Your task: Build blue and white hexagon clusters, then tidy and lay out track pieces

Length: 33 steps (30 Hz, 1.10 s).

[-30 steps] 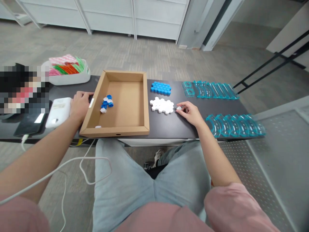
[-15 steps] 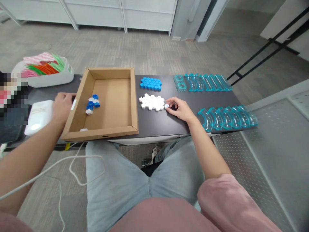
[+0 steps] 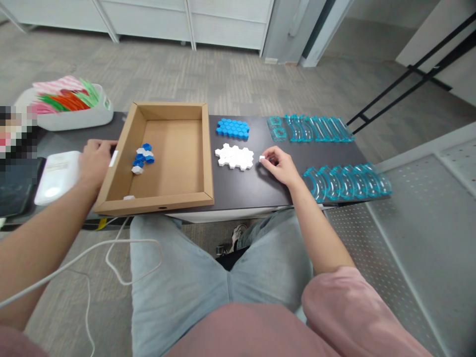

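Note:
Beside a cluster of white hexagonal tiles (image 3: 235, 157), my right hand (image 3: 278, 164) pinches a small white hexagonal tile (image 3: 262, 157) between thumb and fingertips, a short gap from the cluster's right edge. A block of blue hexagonal tiles (image 3: 233, 128) lies just behind the white one. At the far side of a cardboard box (image 3: 208, 148), my left hand (image 3: 95, 159) rests against the outer left wall with its fingers reaching toward it; the fingertips are hidden by the wall. Inside the box lie several loose blue and white tiles (image 3: 139, 158).
Teal-edged clear plastic pieces stand in a back row (image 3: 316, 129) and a front row (image 3: 345, 182) on the table's right. A white basket (image 3: 78, 119) of colourful strips is at the back left, with a white device (image 3: 57, 178) nearer. A white cable (image 3: 122, 241) hangs in front.
My right hand has moved slightly right, drawing the small white tile away from the white cluster's edge. My left hand stays beside the box. The view has shifted a little.

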Motion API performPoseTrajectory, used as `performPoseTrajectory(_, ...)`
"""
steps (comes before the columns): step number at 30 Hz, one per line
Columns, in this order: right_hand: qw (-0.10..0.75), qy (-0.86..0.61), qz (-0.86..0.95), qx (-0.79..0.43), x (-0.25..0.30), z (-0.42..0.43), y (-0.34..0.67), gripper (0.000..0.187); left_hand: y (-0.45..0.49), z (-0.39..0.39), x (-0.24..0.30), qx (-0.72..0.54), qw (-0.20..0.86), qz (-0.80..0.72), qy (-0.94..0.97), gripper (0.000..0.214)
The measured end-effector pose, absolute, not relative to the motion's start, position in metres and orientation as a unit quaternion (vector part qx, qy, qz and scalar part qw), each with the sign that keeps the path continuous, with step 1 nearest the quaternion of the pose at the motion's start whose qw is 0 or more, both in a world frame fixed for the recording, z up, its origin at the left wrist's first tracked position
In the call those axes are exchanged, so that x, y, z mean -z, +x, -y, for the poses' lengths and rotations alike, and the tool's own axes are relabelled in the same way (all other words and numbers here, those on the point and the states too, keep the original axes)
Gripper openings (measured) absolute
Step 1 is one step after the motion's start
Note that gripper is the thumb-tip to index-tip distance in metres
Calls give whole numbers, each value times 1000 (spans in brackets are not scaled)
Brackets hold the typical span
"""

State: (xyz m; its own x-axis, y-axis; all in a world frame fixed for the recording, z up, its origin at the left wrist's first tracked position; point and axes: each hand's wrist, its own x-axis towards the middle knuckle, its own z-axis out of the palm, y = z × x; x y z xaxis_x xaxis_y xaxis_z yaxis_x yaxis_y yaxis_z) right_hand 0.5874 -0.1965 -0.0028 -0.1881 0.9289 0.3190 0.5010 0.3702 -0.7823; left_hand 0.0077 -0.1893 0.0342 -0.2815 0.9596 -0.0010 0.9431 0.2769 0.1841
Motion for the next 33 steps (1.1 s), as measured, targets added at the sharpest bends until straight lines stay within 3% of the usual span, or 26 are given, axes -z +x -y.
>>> performPoseTrajectory(13, 375, -510, 724, -274, -6, 203, 582, 43, 13, 192, -38, -78, 57, -798, 595, 73)
performPoseTrajectory(26, 348, -475, 763, -265, -4, 203, 583, 20, 14, 192, -39, -60, 50, -797, 599, 74)
performPoseTrajectory(33, 344, -493, 754, -264, -6, 203, 582, 33, 13, 192, -38, -64, 56, -798, 597, 77)
